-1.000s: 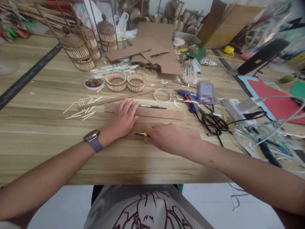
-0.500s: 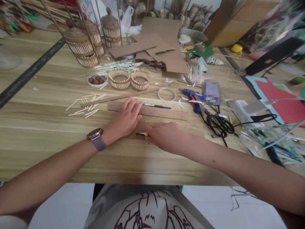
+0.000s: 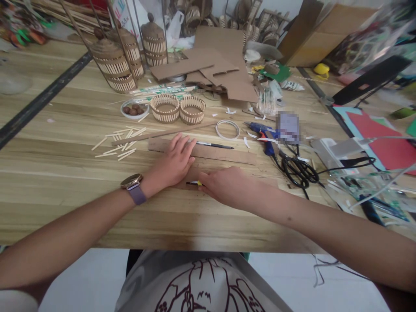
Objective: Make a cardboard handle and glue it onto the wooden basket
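Left hand (image 3: 172, 160): laid palm down, fingers extended and slightly spread, grasping nothing; fingertips on the upper cardboard strip (image 3: 224, 154), beside the near end of a dark pen (image 3: 216, 145); wristwatch (image 3: 131, 181) with purple band on the same arm

Right hand (image 3: 224, 186): fingers closed round a slim tool (image 3: 194, 183), its yellow part and dark tip protruding to the left; remainder concealed by the hand

Lower cardboard piece (image 3: 186, 175): flat on the wooden table (image 3: 65, 173), nearer the person than the strip; partly beneath both hands, the tool's tip over it; whether tip and card touch cannot be told

Loose pale sticks (image 3: 128, 145): scattered left of the strip, a long brown strip (image 3: 162, 133) lying across some of them

Round slatted baskets (image 3: 165, 113), two: side by side, open-topped, beyond the long brown strip; at their left, a white dish (image 3: 125, 113) of brown balls (image 3: 133, 109)

White ring (image 3: 217, 131): flat, beyond the pen

Blue glue gun (image 3: 256, 127): on its side, right of the ring, near a coiled black cord (image 3: 294, 169)

Cardboard sheets (image 3: 221, 47): overlapping pile, far side, right of three lidded slatted containers (image 3: 113, 65)
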### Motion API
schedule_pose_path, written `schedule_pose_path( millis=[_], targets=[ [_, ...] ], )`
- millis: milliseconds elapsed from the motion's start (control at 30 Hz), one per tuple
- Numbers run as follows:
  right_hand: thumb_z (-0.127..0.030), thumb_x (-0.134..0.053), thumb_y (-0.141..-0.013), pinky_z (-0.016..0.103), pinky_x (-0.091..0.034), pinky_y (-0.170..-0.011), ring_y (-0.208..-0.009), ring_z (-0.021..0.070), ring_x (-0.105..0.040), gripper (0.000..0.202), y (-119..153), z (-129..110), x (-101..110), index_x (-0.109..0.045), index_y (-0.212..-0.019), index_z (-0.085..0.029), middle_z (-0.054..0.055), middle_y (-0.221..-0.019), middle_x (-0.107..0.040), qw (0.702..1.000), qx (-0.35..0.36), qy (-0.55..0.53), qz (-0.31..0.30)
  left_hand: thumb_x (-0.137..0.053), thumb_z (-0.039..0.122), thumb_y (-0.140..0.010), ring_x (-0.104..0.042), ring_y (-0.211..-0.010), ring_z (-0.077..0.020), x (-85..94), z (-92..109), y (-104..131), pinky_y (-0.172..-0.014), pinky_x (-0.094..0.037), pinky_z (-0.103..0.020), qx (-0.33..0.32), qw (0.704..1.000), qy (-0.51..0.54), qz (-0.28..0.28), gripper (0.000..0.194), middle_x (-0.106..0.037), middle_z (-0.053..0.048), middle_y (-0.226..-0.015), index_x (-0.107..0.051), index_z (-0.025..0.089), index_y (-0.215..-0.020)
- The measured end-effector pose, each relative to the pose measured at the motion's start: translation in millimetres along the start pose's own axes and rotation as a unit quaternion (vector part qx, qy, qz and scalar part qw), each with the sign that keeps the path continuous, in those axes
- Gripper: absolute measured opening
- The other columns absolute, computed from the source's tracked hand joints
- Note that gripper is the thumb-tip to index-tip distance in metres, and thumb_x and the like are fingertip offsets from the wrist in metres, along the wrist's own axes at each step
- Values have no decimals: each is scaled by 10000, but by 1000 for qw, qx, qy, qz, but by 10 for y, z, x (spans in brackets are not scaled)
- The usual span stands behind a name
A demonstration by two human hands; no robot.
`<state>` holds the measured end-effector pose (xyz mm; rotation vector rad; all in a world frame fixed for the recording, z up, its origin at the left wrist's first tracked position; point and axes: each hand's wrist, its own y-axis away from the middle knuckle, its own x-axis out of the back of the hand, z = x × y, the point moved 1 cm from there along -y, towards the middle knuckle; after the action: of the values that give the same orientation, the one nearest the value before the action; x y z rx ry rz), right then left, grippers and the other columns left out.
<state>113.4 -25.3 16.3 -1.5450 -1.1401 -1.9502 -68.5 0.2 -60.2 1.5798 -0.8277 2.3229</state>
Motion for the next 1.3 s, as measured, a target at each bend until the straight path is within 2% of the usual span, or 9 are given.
schedule_pose_path(
  millis=[167, 300, 500, 600, 700, 767, 900, 1100, 1300],
  targets=[
    [-178, -454, -1004, 253, -319, -509, -681, 209, -707, 216, -24, -21, 5, -642, -1109, -159, 80, -777, -749, 1000, 8, 24, -5, -319, 263, -1017, -269, -1462, -383, -20, -5, -2, -1191, -276, -624, -1, 1000, -15, -4, 508, -452, -236, -1462, -396, 30, -1461],
    [-75, -468, -949, 266, -345, -501, -701, 239, -719, 235, -44, -62, 147, -674, -1037, -146, 82, -711, -724, 998, 24, 50, -36, -299, 283, -1028, -246, -1476, -385, -16, 8, 0, -1201, -258, -608, -1, 999, -29, -15, 524, -423, -254, -1489, -387, 8, -1465],
    [59, -378, -895, 279, -370, -501, -741, 211, -732, 441, -43, -148, 362, -666, -1167, -134, 109, -883, -746, 993, 44, 77, -75, -348, 364, -1027, -233, -1478, -419, -30, 12, -2, -1184, -264, -621, 10, 999, -37, -15, 571, -361, -279, -1537, -384, 8, -1473],
    [64, -372, -888, 279, -406, -520, -759, 207, -734, 464, -52, -155, 356, -670, -1177, -145, 119, -948, -753, 993, 39, 80, -74, -358, 390, -1024, -234, -1480, -419, -41, 4, 1, -1183, -260, -622, 10, 999, -37, -12, 584, -366, -273, -1541, -382, 23, -1478],
    [61, -385, -886, 282, -419, -530, -745, 213, -734, 461, -52, -132, 329, -672, -1182, -146, 110, -903, -757, 993, 45, 77, -79, -336, 400, -1030, -232, -1485, -417, -33, -7, 9, -1185, -251, -620, 5, 999, -44, -15, 586, -373, -263, -1543, -376, 35, -1486],
    [66, -382, -883, 281, -404, -517, -744, 218, -733, 464, -44, -113, 333, -675, -1173, -148, 102, -875, -756, 992, 58, 79, -80, -317, 401, -1035, -230, -1487, -419, -21, -15, 15, -1185, -237, -631, -1, 999, -46, -20, 581, -372, -258, -1548, -378, 43, -1488],
    [83, -380, -868, 282, -354, -481, -774, 218, -733, 466, -26, -82, 366, -683, -1141, -143, 103, -963, -756, 990, 68, 81, -94, -310, 397, -1038, -213, -1496, -417, -7, -28, 29, -1187, -216, -642, -11, 999, -40, -21, 573, -357, -255, -1560, -380, 55, -1492],
    [53, -414, -888, 282, -313, -462, -696, 213, -725, 396, -23, -25, 302, -687, -1089, -150, 66, -769, -732, 990, 72, 73, -92, -315, 412, -1042, -213, -1493, -426, -13, -28, 41, -1185, -219, -641, -18, 999, -45, -11, 584, -357, -265, -1557, -387, 44, -1489],
    [23, -423, -915, 267, -350, -488, -697, 222, -728, 365, 10, 22, 228, -685, -1090, -160, 68, -751, -736, 994, 57, 43, -81, -309, 399, -1044, -204, -1494, -425, 9, -27, 45, -1192, -223, -630, -19, 999, -40, -15, 580, -359, -271, -1550, -391, 28, -1482]
  ],
)
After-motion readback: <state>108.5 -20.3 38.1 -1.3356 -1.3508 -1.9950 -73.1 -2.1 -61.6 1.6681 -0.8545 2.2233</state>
